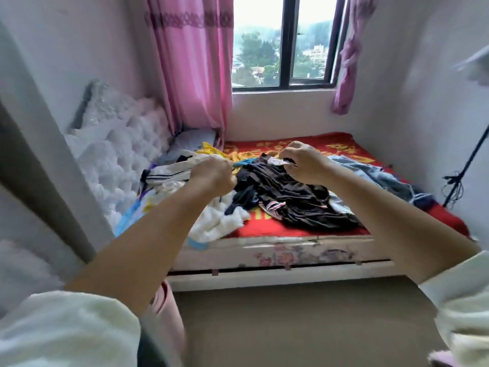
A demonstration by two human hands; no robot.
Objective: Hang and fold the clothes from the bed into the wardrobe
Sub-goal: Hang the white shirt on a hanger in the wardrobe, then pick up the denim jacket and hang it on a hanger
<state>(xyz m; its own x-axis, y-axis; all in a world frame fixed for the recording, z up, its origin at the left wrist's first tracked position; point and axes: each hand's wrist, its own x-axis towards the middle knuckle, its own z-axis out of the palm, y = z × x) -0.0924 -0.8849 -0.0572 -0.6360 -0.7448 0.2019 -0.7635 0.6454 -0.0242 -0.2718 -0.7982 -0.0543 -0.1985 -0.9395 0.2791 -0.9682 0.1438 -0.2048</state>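
Note:
A pile of clothes lies on the bed's red blanket (267, 229). A dark brown shiny garment (296, 197) spreads across the middle. My right hand (304, 161) pinches its upper edge by a white label. My left hand (213, 176) is curled at the garment's left edge, beside a cream garment with black stripes (169, 173); what it grips is hidden. A white fluffy piece (219, 221), yellow cloth (211, 151) and blue denim (383, 178) lie around. No wardrobe shows clearly.
A white tufted headboard (119, 154) stands left of the bed. Pink curtains (195, 75) frame the window (283, 41). A black stand (463, 170) leans at the right wall. A grey panel edge (39, 168) rises close on my left. Bare floor (291, 327) lies before the bed.

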